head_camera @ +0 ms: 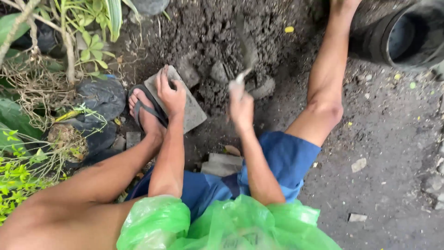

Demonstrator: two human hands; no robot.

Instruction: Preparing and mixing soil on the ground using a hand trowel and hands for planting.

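I sit on the ground with my legs spread around a heap of dark soil (pixel 217 32). My left hand (pixel 170 92) rests on a flat grey stone slab (pixel 192 109) beside my left foot in a black sandal (pixel 145 109). My right hand (pixel 240 105) is closed around the handle of a small digging tool (pixel 247 53). Its blade is blurred with motion and points into the soil clods. A green plastic bag (pixel 222 224) lies in my lap at the bottom of the view.
A black bucket (pixel 407 34) lies on its side at the top right. Green plants (pixel 88 28), dry roots and black plastic plant bags (pixel 99 99) crowd the left side. Small stones and a grey block (pixel 222 164) lie on the dirt.
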